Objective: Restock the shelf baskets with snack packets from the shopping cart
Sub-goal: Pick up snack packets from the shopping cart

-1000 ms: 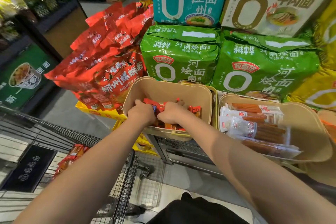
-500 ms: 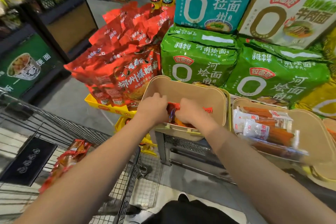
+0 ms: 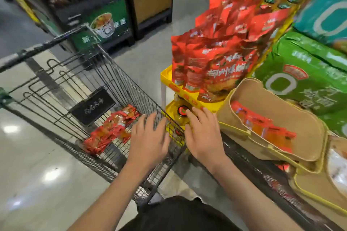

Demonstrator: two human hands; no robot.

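Note:
Several small red snack packets (image 3: 110, 130) lie in a heap on the floor of the wire shopping cart (image 3: 75, 84) at the left. A tan shelf basket (image 3: 293, 118) at the right holds more red packets (image 3: 262, 127). My left hand (image 3: 148, 140) hovers over the cart's near right rim, fingers spread and holding nothing. My right hand (image 3: 202, 135) is just right of the cart rim, between cart and basket, fingers straight and empty.
A yellow rack (image 3: 167, 75) with big red bags (image 3: 216, 52) stands behind my hands, jars on its lower tier. Green noodle packs (image 3: 304, 73) sit behind the basket. A second tan basket (image 3: 323, 187) is at the lower right. Dark shelving (image 3: 105, 15) lines the aisle beyond.
Both hands have left the tan basket and swung left toward the cart, now empty. The view has turned left, so the cart fills the middle.

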